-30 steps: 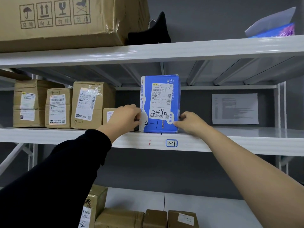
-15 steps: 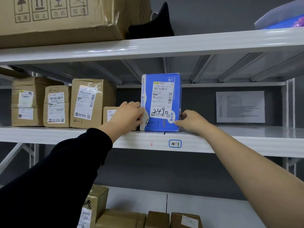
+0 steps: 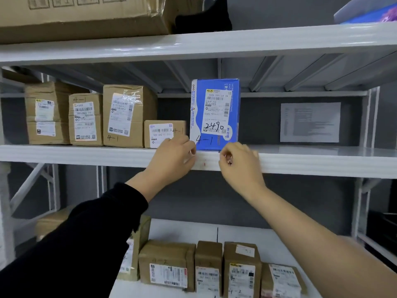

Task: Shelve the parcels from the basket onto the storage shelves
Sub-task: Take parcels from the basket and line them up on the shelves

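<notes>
At frame centre, the blue parcel (image 3: pixel 214 115) stands upright on the middle shelf (image 3: pixel 322 161), seemingly shelved. The left hand (image 3: pixel 171 157) and right hand (image 3: pixel 240 164), loosely curled and empty, hover just below it. The basket is out of view.

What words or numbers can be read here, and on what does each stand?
"2490": label on blue parcel.
"5020 T099 64 74": same label.
"4-1": blue parcel front, handwritten.
"4-1": tall brown box.
"4-1": small brown box.
Wall sheet: too blurred.
Other label print: too small.
</notes>
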